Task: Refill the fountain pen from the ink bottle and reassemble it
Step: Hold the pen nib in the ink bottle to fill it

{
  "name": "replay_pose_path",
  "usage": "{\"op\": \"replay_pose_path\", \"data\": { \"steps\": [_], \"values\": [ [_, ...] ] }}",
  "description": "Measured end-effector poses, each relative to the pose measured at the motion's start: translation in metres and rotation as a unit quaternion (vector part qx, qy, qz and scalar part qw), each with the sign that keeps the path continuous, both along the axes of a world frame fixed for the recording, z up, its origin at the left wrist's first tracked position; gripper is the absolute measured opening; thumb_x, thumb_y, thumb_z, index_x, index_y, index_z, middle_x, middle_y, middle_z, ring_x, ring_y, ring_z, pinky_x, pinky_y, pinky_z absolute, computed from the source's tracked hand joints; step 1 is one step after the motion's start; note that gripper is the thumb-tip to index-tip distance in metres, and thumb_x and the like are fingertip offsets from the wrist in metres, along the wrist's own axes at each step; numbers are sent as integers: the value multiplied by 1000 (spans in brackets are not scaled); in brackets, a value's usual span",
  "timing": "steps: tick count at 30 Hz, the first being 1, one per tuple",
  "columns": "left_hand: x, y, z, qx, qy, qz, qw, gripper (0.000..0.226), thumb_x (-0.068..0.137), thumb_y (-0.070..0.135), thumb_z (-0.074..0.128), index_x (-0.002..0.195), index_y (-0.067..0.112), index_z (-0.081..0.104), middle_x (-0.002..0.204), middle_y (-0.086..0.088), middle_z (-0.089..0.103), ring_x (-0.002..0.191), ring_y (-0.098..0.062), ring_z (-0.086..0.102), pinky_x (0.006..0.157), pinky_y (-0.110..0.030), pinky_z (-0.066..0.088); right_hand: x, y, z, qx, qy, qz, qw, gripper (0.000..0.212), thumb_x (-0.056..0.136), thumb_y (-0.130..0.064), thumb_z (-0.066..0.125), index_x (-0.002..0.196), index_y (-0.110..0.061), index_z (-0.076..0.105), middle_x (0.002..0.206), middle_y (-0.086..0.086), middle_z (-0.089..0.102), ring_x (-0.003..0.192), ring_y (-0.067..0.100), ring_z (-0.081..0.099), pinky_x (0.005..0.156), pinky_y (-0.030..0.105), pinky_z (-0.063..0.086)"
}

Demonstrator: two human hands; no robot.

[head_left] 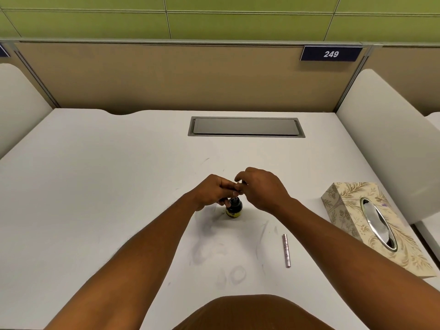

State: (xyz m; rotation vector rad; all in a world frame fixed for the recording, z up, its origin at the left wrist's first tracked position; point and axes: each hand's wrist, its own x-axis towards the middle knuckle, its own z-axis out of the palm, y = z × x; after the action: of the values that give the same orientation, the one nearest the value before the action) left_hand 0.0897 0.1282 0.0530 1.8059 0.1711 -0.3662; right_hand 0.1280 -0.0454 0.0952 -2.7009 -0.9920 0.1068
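A small dark ink bottle (pixel 234 207) with a yellow label stands open on the white desk, just below my hands. The pen's front section (pixel 234 200) points down into the bottle's mouth; most of it is hidden by my fingers. My left hand (pixel 212 191) grips the section from the left. My right hand (pixel 260 188) pinches its upper end from the right. A pinkish metallic pen barrel (pixel 286 250) lies alone on the desk, to the right of and nearer than the bottle.
A patterned tissue box (pixel 371 225) sits at the desk's right edge. A grey cable-tray lid (pixel 245 126) is set into the desk farther back. White side dividers stand left and right. Faint smudges mark the desk (pixel 95 186) surface.
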Motion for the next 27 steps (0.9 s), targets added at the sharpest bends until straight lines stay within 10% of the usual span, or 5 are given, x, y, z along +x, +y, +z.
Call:
{"op": "replay_pose_path", "data": {
  "steps": [27],
  "values": [
    [-2,2,-2,10,3,-10,1000,18,89,6,69,100,17,78,82,0,75,56,-11,63,57,-20,47,0,0,-4,0,21,20,1000,22,96,-25,51,106,-25,71,99,-1,68,90,24,62,74,38,51]
  ]
}}
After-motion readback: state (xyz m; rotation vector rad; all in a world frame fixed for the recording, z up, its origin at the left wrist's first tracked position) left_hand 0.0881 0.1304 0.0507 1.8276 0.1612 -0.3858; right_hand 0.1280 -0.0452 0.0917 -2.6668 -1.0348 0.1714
